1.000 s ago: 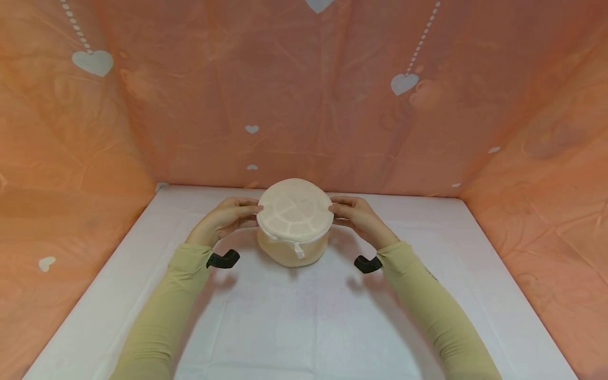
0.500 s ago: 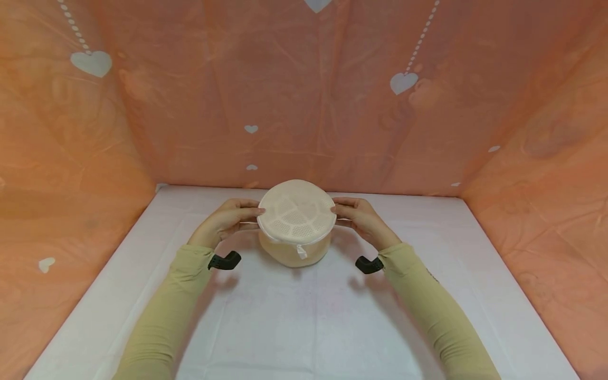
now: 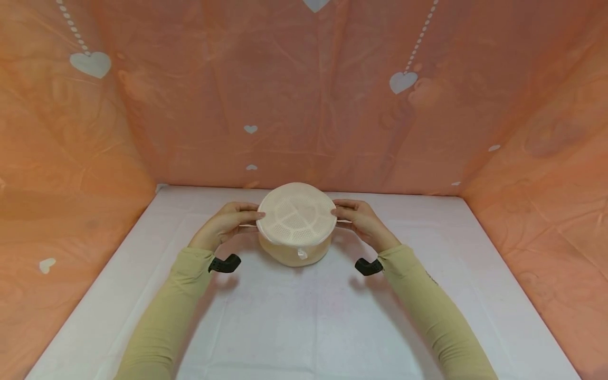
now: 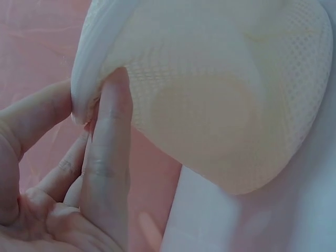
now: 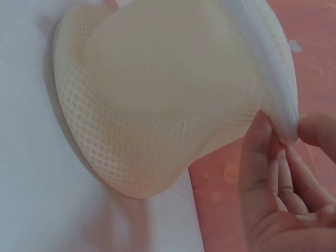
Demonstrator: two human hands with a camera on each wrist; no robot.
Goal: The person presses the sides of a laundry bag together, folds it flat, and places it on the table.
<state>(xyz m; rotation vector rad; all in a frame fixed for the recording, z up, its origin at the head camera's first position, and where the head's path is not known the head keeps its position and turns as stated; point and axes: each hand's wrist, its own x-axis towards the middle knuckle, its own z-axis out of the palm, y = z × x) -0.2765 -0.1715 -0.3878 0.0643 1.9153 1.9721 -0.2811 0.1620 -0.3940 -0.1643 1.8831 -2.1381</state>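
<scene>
A round cream mesh laundry bag (image 3: 296, 216) with a white zipped rim stands near the back of the white table. Its zip pull (image 3: 302, 254) hangs at the front. On the left side of the rim, my left hand (image 3: 231, 219) pinches the edge between thumb and fingers. Opposite it, my right hand (image 3: 361, 220) pinches the right edge the same way. The left wrist view shows the bag's mesh side (image 4: 210, 115) sagging below the pinched rim. A white zip band (image 5: 268, 68) runs along the rim in the right wrist view.
An orange cloth with white hearts (image 3: 304, 105) rises behind the white table (image 3: 294, 322) and along both sides. Black wrist mounts (image 3: 225, 263) stick out from the sleeves.
The bag's top has tipped slightly, its front rim sinking a little and the zip pull folding up shorter. Both hands keep their pinch and have dropped very slightly.
</scene>
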